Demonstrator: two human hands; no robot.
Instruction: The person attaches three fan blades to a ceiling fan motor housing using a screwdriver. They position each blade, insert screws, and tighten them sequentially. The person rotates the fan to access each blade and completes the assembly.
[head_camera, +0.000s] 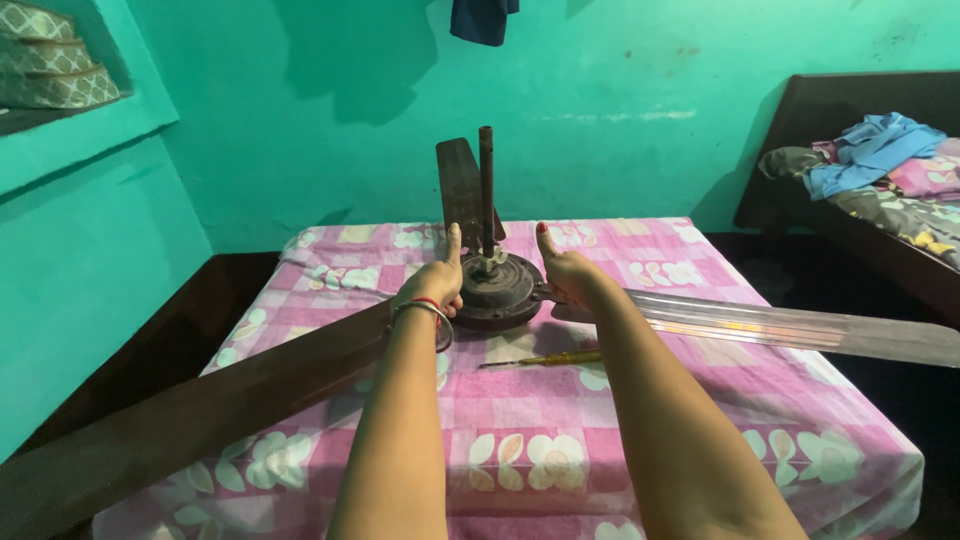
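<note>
A yellow-handled screwdriver (545, 358) lies on the pink floral tablecloth (620, 420). Crumpled clothes (880, 160) are heaped on a dark bed (850, 110) against the green wall (620, 100).

A bed (700, 420) with pink floral sheet carries a ceiling fan (497, 290) and screwdriver (545, 358).

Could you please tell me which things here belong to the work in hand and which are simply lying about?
In the work:
- fan motor, gripped by left hand and right hand
- fan blades
- rod standing up from the motor
- screwdriver on the cloth between the arms

Lying about:
- clothes on the bed
- stacked boxes on the shelf
- hanging blue garment
</note>
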